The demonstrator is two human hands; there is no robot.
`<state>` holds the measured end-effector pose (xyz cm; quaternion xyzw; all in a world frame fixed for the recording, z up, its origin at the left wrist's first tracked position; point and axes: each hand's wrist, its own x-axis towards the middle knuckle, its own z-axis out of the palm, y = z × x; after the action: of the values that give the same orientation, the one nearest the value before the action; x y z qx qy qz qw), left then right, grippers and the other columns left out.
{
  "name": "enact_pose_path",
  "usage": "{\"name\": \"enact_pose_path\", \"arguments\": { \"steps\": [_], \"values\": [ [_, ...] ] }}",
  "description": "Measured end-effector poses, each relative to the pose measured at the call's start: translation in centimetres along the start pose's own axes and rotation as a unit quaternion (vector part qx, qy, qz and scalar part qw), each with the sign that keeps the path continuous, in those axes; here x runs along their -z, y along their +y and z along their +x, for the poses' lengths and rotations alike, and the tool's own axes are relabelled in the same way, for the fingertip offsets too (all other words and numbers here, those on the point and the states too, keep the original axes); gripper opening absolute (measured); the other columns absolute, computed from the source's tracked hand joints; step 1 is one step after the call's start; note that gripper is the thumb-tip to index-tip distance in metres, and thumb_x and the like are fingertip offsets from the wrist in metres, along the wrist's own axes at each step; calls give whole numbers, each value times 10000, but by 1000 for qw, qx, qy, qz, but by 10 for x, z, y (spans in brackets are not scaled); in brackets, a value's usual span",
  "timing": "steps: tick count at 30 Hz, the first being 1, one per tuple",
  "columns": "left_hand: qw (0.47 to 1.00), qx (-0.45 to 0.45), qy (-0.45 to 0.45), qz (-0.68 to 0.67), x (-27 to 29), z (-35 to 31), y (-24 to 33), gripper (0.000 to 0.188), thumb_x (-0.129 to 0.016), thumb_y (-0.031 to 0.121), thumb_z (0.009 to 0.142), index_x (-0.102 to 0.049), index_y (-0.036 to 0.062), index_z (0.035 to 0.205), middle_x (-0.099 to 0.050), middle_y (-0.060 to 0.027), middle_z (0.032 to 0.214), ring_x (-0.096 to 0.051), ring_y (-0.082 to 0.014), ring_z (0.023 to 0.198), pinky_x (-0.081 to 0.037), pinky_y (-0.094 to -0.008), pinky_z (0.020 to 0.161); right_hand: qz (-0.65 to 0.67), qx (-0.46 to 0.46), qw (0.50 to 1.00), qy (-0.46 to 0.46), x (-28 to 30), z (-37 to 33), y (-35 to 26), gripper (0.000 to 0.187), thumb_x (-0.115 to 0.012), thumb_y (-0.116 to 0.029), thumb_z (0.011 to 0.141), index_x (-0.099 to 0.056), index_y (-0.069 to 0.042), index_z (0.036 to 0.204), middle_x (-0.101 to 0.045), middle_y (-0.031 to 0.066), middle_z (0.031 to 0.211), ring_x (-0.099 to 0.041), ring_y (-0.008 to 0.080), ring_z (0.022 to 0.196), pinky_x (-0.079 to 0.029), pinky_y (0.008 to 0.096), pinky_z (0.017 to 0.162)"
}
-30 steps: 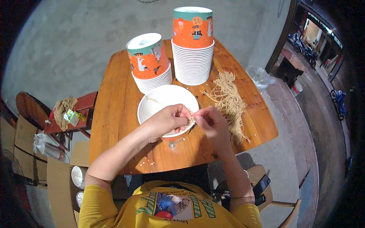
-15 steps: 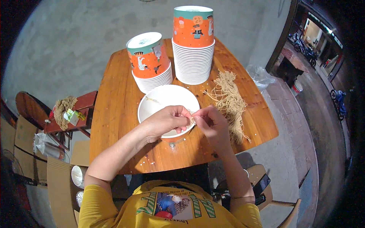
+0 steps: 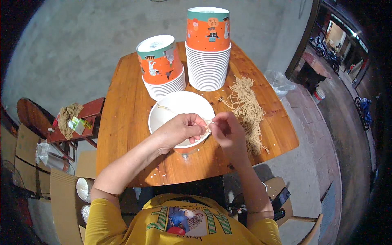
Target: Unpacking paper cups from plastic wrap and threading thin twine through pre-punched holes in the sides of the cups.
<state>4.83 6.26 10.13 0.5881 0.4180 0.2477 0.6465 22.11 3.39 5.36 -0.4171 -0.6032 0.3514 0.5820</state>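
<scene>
You are working at the rim of the open white paper bowl [image 3: 179, 112] sitting in the middle of the frame on the wooden desk [image 3: 122, 122]. As I read it, you are threading or tying a short piece of pale string [image 3: 209, 121] at the bowl's right edge, so the step in hand looks like fitting a string handle. The next move is calling for a steady pull with both hands working against each other while the bowl is staying flat on the desk.

Your left hand [image 3: 181, 130] is coming in from the lower left, curling over the near rim of the bowl, its fingertips pressed together and pinching the string. Your right hand [image 3: 226, 130] is coming in from the lower right, just beside the left, its thumb and forefinger pinching the other end; the two hands are almost touching. Both forearms are angling inward to meet at the rim.

A bundle of tan strings [image 3: 247, 110] is lying right of centre, close to your right hand. Two stacks of orange printed bowls are standing upside down toward the top of the frame, the shorter stack [image 3: 161, 67] left of the taller stack [image 3: 208, 49].
</scene>
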Motion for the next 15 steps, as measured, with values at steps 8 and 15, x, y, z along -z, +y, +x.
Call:
{"name": "enact_pose_path", "arguments": {
  "steps": [8,15],
  "values": [
    [998,20,1,-52,2,1,-2,114,-596,84,837,-588,7,921,-572,-5,771,-516,-63,659,-430,-189,598,-149,164,975,-19,7,0,2,213,-597,56,697,-531,-65,859,-505,72,755,-544,194,621,-434,290,538],
    [1000,-5,12,-11,0,0,-2,127,-611,120,850,-584,10,909,-568,-2,767,-508,-61,655,-427,-193,598,-155,124,980,-18,4,-4,-4,185,-586,54,712,-527,-59,846,-511,89,803,-564,241,671,-462,321,577]
  ]
}}
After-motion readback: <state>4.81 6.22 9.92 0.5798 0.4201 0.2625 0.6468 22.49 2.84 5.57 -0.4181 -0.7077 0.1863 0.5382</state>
